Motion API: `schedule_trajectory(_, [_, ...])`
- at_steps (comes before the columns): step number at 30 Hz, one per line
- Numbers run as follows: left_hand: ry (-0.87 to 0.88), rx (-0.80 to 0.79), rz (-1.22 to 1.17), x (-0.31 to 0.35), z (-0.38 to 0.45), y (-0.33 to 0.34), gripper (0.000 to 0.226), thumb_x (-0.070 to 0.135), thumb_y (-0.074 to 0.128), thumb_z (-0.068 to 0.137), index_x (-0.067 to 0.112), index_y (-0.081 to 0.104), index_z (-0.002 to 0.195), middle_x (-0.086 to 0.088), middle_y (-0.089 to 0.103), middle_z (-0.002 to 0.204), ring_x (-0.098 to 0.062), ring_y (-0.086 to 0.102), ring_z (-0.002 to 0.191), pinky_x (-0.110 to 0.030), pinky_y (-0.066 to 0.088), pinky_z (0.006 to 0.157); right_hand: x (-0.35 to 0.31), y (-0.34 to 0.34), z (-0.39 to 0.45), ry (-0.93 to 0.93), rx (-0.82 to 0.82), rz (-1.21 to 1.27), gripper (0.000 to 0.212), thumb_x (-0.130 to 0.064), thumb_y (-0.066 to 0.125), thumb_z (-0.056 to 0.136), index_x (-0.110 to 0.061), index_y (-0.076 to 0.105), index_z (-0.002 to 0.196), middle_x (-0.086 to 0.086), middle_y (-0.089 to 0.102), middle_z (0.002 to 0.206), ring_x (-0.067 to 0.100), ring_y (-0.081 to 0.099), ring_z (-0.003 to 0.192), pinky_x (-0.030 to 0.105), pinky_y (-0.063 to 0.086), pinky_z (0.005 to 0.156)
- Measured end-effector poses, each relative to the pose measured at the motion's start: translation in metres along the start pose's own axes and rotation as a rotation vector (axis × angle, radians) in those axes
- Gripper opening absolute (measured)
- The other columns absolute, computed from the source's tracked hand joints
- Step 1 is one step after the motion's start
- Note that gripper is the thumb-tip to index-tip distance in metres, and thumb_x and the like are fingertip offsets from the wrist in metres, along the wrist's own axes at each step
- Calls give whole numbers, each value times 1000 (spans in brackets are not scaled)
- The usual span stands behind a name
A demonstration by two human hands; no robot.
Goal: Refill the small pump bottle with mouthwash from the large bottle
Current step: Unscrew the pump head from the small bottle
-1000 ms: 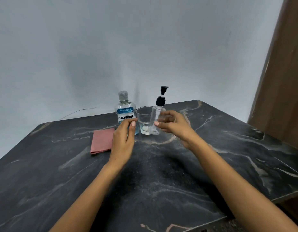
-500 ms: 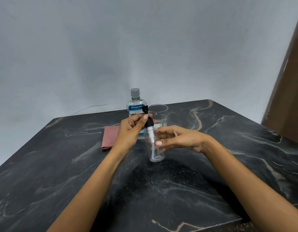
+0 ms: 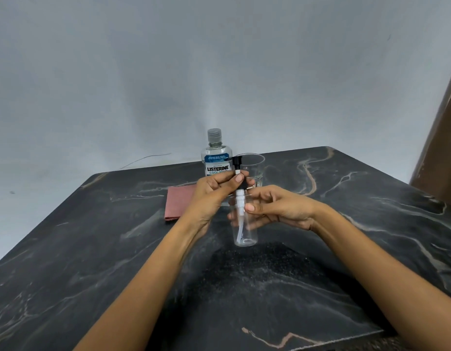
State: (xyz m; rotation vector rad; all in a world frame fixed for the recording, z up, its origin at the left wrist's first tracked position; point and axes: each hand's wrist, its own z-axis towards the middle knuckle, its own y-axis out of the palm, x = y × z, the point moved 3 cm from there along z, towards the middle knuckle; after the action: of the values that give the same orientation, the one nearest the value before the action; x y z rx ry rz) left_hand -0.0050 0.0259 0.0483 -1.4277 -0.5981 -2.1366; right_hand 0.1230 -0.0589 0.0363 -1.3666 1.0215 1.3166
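Note:
The small clear pump bottle (image 3: 246, 230) stands on the dark marble table (image 3: 92, 262) in the middle. My right hand (image 3: 280, 207) holds its body, thumb in front and fingers behind. My left hand (image 3: 214, 192) pinches the black pump head (image 3: 237, 164), which is lifted off the neck, so the white stem and tube show above and inside the bottle. The bottle looks empty. The large mouthwash bottle (image 3: 216, 154), capped and with a blue label, stands at the table's far edge behind my hands.
A clear glass tumbler (image 3: 253, 168) stands just right of the mouthwash bottle, behind the pump head. A folded pink cloth (image 3: 178, 202) lies to the left of my left hand. A brown wooden panel (image 3: 439, 148) rises at the right.
My right hand drew the pump bottle from beside the tumbler toward me and set it mid-table. My left hand took hold of the pump head, which now sits raised off the neck.

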Motion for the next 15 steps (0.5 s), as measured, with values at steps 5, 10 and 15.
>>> schedule_trajectory(5, [22, 116, -21, 3, 1, -2, 24, 28, 73, 72, 15, 75, 93, -4, 77, 88, -15, 73, 87, -22, 57, 77, -1, -1, 3, -10, 35, -6, 39, -21, 63, 86, -8, 60, 123, 18, 67, 117, 27, 66, 108, 32, 57, 84])
schedule_trajectory(10, [106, 212, 186, 3, -3, -2, 28, 9, 82, 70, 3, 73, 96, -10, 77, 88, -21, 74, 85, -29, 59, 77, 0, -4, 3, -17, 198, -214, 43, -20, 75, 75, -15, 64, 117, 13, 73, 104, 18, 69, 98, 29, 57, 78])
schedule_trajectory(15, [12, 166, 130, 7, -3, -5, 35, 11, 80, 72, 8, 71, 105, -3, 77, 89, -12, 73, 86, -15, 54, 70, -3, -10, 0, -7, 256, -240, 53, -28, 75, 70, -13, 63, 119, 14, 72, 108, 26, 67, 106, 38, 53, 88])
